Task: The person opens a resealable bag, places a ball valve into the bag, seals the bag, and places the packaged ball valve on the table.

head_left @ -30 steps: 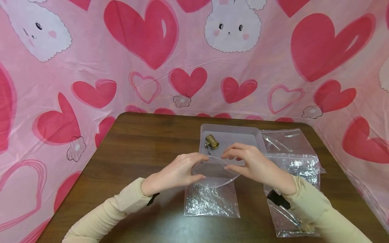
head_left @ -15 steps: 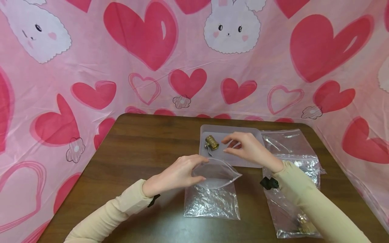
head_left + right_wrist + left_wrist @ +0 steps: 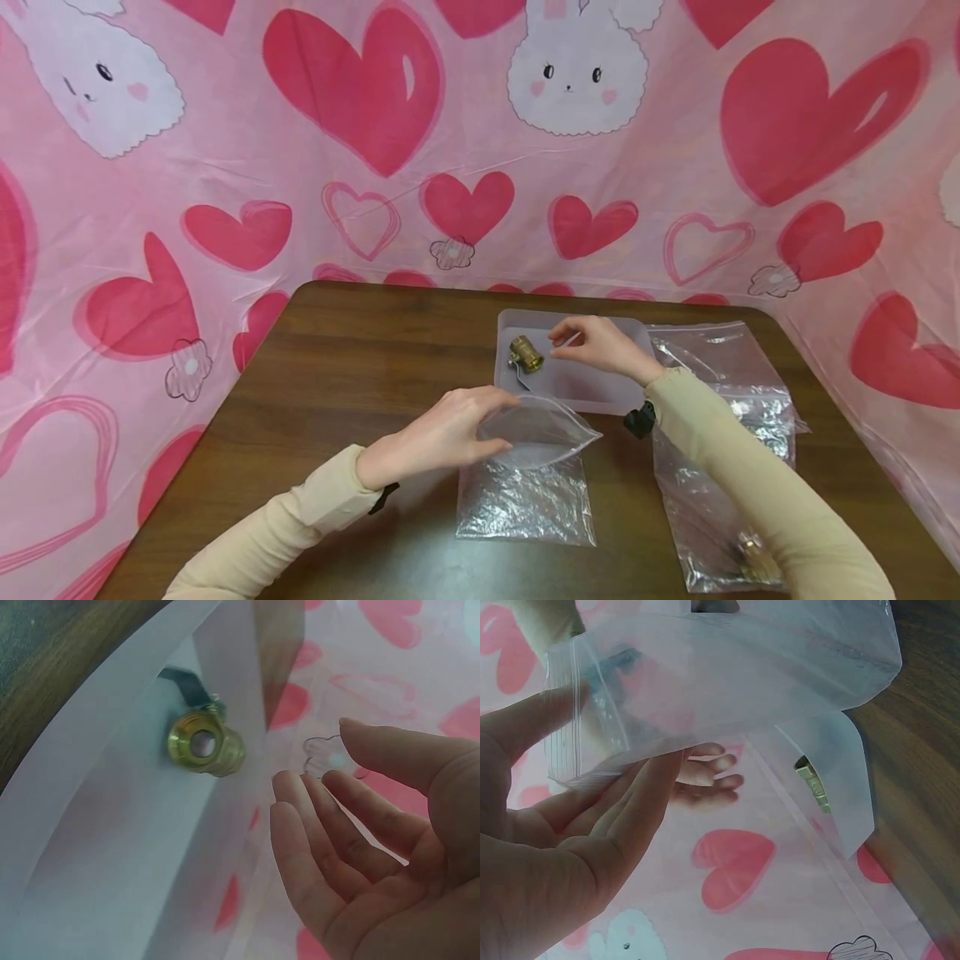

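Note:
My left hand (image 3: pixel 487 423) pinches the near rim of a clear zip bag (image 3: pixel 528 492), holding its mouth open above the brown table (image 3: pixel 337 367). The left wrist view shows thumb and fingers (image 3: pixel 641 799) clamped on the bag's zip strip (image 3: pixel 735 682). My right hand (image 3: pixel 564 342) hovers open and holds nothing over a translucent tray (image 3: pixel 585 387). It is just right of a brass valve (image 3: pixel 525 352) lying in the tray. The right wrist view shows the valve (image 3: pixel 205 744) on the tray (image 3: pixel 97 847), a short gap from my relaxed fingers (image 3: pixel 315 825).
More clear bags (image 3: pixel 720 392) lie to the right of the tray, under my right forearm. One of them holds a brass piece (image 3: pixel 753 554) near the front edge. A pink heart-print sheet (image 3: pixel 225 167) walls in the table on three sides.
My right hand let go of the bag's mouth and moved away to the tray, beside the brass valve. The left hand kept its hold on the bag.

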### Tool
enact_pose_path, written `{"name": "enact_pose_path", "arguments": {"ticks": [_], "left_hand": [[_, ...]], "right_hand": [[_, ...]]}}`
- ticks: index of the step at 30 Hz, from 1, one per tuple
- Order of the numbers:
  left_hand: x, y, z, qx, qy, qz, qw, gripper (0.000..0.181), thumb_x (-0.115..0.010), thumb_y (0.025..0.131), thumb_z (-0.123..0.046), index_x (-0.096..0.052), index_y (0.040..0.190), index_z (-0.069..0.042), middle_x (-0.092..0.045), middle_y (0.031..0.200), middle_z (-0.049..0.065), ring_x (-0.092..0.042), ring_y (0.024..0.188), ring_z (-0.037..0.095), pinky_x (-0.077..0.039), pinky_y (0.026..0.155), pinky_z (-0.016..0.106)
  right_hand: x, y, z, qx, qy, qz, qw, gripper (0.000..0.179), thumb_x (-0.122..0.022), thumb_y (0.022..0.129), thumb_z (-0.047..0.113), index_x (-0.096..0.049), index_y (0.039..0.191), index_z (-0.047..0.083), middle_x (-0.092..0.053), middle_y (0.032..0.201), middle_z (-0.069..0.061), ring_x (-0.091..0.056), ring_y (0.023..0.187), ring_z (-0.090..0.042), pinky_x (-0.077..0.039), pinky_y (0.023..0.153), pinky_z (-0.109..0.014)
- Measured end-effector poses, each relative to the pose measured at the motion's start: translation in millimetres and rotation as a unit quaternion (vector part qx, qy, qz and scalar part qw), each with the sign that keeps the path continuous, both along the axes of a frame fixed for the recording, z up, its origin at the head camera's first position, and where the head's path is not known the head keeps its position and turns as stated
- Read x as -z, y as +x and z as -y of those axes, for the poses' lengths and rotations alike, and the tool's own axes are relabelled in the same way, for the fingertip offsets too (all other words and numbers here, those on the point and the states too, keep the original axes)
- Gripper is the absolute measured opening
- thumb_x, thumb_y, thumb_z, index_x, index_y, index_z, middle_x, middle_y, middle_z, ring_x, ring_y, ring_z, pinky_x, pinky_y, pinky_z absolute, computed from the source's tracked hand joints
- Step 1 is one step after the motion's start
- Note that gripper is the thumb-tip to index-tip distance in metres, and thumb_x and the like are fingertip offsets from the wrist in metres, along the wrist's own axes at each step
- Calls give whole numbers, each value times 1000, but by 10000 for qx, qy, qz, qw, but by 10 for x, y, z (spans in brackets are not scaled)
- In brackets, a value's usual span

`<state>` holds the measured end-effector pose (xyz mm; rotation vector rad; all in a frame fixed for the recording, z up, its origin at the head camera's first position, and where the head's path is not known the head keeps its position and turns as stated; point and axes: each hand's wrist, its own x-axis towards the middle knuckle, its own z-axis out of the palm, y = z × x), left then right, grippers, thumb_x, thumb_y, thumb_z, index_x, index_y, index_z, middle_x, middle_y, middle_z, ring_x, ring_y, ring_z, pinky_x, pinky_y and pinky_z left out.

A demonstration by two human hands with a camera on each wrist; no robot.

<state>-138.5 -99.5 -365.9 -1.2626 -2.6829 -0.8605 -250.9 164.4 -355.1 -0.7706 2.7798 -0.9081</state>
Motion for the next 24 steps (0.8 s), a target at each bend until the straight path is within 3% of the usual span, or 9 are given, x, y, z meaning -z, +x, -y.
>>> {"name": "enact_pose_path", "arguments": {"ticks": [10, 15, 18, 24], "left_hand": [[13, 8, -5, 20, -7, 1, 10000, 49, -80, 83, -19, -63, 125, -2, -71, 120, 9, -70, 103, 18, -57, 89, 32], [23, 4, -11, 48, -11, -34, 10000, 49, -81, 82, -18, -63, 125, -3, -71, 120, 8, -70, 105, 19, -57, 89, 31], [28, 3, -16, 62, -32, -32, 10000, 49, -81, 82, -18, -63, 126, -3, -71, 121, 8, -69, 104, 19, -57, 89, 30], [18, 5, -21, 83, -68, 4, 9999, 50, -81, 83, -19, -63, 127, -3, -70, 122, 9, -69, 103, 19, -57, 87, 30]], "right_hand": [[101, -243, 142, 131, 274, 422, 9986, 36, -72, 90, 23, -67, 116, -1, -72, 109, -16, -68, 101, -30, -56, 86, -41], [146, -353, 197, 292, 301, 1042, 9937, 42, -70, 91, 23, -63, 123, -3, -71, 114, -18, -70, 96, -27, -58, 82, -36], [196, -412, 221, 368, 271, 1472, 9880, 47, -68, 93, 24, -58, 128, -5, -68, 120, -20, -69, 100, -32, -58, 86, -41], [298, -493, 260, 522, 381, 1803, 9815, 51, -71, 91, 28, -58, 128, -5, -65, 125, -22, -69, 102, -31, -57, 91, -42]]}}
